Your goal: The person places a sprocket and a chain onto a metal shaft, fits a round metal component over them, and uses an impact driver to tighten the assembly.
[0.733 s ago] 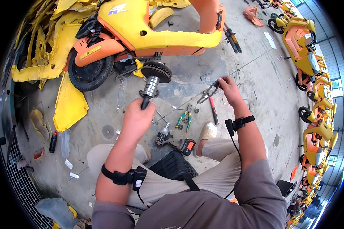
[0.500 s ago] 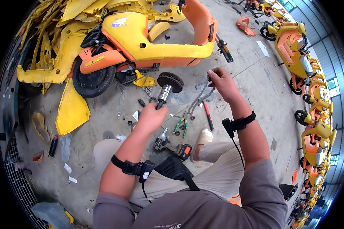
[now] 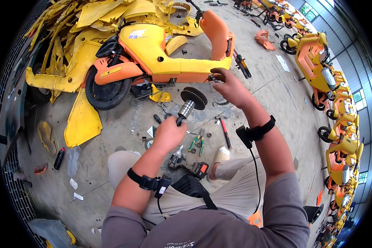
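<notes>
One disc-tipped tool (image 3: 187, 108), gripped in your left hand (image 3: 169, 133), slants away and rightward, toward the chain (image 3: 221, 102) your right hand's (image 3: 232, 89) fingers pinch.

On the floor (image 3: 293, 99) before you, the pliers (image 3: 194, 143) lie left of the hammer (image 3: 225, 133); the cordless driver (image 3: 187, 165) is nearer, and the scooter (image 3: 165, 60) is beyond your left hand (image 3: 169, 134).
</notes>
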`<state>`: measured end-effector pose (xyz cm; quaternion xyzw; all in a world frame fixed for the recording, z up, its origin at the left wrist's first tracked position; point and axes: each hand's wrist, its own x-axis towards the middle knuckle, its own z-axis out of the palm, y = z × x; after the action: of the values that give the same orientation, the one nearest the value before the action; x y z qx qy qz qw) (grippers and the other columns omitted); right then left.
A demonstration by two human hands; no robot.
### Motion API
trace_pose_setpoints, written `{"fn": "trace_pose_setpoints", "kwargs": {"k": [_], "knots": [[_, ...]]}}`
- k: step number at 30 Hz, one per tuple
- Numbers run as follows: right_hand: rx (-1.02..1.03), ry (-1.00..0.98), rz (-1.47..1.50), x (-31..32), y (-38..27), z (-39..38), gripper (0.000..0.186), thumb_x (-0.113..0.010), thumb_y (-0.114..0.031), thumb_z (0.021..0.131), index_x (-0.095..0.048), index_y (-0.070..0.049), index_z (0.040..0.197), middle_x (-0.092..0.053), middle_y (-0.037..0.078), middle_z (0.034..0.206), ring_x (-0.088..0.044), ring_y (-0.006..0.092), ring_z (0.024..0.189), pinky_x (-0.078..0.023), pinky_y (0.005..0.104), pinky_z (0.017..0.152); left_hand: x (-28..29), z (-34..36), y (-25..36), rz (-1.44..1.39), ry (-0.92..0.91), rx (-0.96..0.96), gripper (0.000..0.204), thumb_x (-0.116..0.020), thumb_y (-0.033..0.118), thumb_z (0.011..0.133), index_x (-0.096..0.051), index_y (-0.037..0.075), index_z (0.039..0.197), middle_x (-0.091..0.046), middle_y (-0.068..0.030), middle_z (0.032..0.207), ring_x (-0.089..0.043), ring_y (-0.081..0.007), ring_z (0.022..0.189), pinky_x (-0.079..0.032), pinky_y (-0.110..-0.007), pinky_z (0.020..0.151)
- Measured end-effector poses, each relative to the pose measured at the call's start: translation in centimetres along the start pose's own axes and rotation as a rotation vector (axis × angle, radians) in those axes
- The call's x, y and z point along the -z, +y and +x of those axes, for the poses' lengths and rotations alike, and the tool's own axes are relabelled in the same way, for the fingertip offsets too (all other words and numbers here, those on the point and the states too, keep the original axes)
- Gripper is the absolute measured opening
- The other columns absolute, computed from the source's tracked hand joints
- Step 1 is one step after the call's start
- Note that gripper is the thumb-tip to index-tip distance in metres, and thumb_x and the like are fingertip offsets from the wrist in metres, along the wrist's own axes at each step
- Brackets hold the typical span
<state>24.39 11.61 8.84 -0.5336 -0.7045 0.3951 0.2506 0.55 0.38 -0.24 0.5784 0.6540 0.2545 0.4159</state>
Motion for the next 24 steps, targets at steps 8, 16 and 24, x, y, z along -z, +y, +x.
{"fn": "trace_pose_setpoints", "kwargs": {"k": [8,16,24], "knots": [[0.004,-0.343,-0.13,-0.2,-2.7,0.6,0.059,-0.061,-0.003,0.093,-0.048,-0.003,0.15,-0.056,0.014,0.15,-0.056,0.0241,0.137,-0.048,0.0358,0.108,-0.6,-1.4,1.4,0.19,-0.023,-0.076,0.033,-0.065,0.028,0.089,-0.068,-0.005,0.092,-0.07,-0.0289,0.087,-0.069,-0.0481,0.088,-0.055,-0.055,0.081],[0.117,-0.056,-0.323,-1.9,-2.8,-2.3,0.041,-0.067,-0.008,0.091,-0.063,0.002,0.131,-0.071,0.018,0.126,-0.07,0.0299,0.117,-0.054,0.0397,0.1,-2.2,-1.3,0.6,0.194,0.033,-0.157,0.031,-0.065,0.026,0.09,-0.068,-0.005,0.092,-0.071,-0.0278,0.083,-0.07,-0.0475,0.082,-0.056,-0.055,0.077],[0.231,0.111,-0.52,-2.3,-1.9,-5.0,0.034,-0.074,-0.01,0.089,-0.066,0.0,0.121,-0.073,0.017,0.114,-0.072,0.0296,0.102,-0.056,0.0402,0.091,-2.3,-1.1,1.1,0.142,0.055,-0.112,0.032,-0.065,0.029,0.09,-0.067,-0.003,0.091,-0.07,-0.0284,0.084,-0.069,-0.0481,0.084,-0.056,-0.055,0.078]]}}
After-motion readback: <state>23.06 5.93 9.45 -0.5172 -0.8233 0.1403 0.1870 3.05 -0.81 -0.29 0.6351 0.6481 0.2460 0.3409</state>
